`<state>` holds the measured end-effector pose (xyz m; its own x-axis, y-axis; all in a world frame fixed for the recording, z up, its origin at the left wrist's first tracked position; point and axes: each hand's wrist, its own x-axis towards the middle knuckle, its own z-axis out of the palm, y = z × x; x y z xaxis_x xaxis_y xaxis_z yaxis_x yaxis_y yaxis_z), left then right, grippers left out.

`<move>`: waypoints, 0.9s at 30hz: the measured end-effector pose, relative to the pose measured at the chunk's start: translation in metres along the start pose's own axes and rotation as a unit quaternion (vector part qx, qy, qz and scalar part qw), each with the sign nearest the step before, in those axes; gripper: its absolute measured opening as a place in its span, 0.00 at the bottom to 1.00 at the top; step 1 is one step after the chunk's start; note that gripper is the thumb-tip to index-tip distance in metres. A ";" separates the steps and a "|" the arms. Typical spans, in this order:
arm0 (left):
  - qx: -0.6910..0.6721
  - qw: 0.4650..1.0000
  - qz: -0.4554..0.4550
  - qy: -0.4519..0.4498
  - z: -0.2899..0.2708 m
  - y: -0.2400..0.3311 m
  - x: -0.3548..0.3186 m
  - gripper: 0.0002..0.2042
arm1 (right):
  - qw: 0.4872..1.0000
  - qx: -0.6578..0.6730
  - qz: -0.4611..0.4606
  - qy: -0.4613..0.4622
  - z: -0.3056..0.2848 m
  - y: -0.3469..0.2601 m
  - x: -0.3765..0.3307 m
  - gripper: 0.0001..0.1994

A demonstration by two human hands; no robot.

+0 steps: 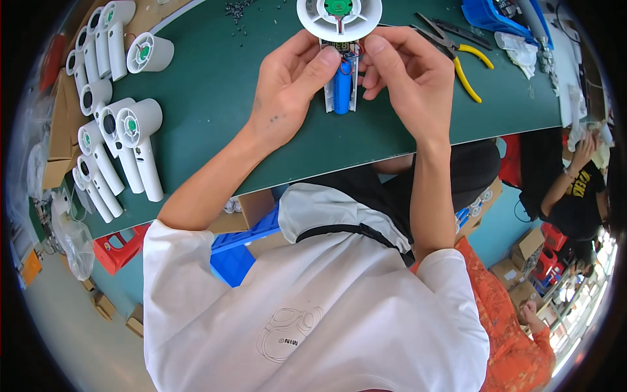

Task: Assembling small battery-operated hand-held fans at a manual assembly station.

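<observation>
Head view: left of the half-built fan [339, 39], finished white handheld fans [124, 150] lie in rows on the green surface [215, 98]. The left hand [287, 91] pinches the open handle shell, thumb pressed on the blue battery cell [342, 88]. The fan itself lies at the far edge of the surface, its round white head away from the person. The right hand [405, 72] grips the other side of the shell, fingertips closed near thin wires, possibly pinching one. It looks light, with fragile wiring; the rigid shell edges are safest to hold. Right of it lie yellow-handled pliers [467, 62].
</observation>
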<state>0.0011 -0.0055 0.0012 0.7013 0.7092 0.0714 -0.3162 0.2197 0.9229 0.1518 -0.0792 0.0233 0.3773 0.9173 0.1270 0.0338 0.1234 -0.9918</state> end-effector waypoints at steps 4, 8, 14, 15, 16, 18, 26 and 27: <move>-0.032 0.999 -0.008 0.008 0.002 0.002 -0.003 0.17 | 1.000 -0.013 -0.016 -0.004 0.001 0.005 -0.004 0.08; 0.024 0.999 0.035 0.019 0.001 0.003 -0.005 0.16 | 0.995 -0.065 -0.067 -0.020 0.004 0.003 -0.005 0.06; 0.077 0.994 0.073 0.015 0.003 0.004 -0.006 0.16 | 0.993 -0.097 -0.062 -0.020 0.005 -0.006 -0.006 0.04; 0.086 0.993 0.083 0.012 0.004 0.004 -0.006 0.15 | 0.993 -0.096 -0.062 -0.021 0.004 -0.009 -0.005 0.04; 0.086 0.993 0.083 0.013 0.004 0.005 -0.007 0.15 | 0.996 -0.085 -0.025 -0.030 0.002 -0.011 -0.005 0.04; 0.101 0.993 0.064 -0.003 0.006 0.008 -0.006 0.15 | 0.997 -0.074 0.011 -0.038 0.002 -0.011 -0.004 0.04; -0.034 0.999 -0.034 0.006 0.002 0.002 -0.001 0.18 | 0.998 0.012 0.032 0.052 0.010 -0.008 -0.009 0.07; -0.061 0.997 -0.031 0.022 0.005 0.004 0.000 0.18 | 0.998 0.011 0.031 0.050 0.012 -0.006 -0.011 0.07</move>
<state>0.0030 -0.0085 0.0064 0.6949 0.7191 -0.0039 -0.3496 0.3426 0.8720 0.1368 -0.0855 0.0279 0.4690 0.8810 0.0628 -0.0115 0.0772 -0.9969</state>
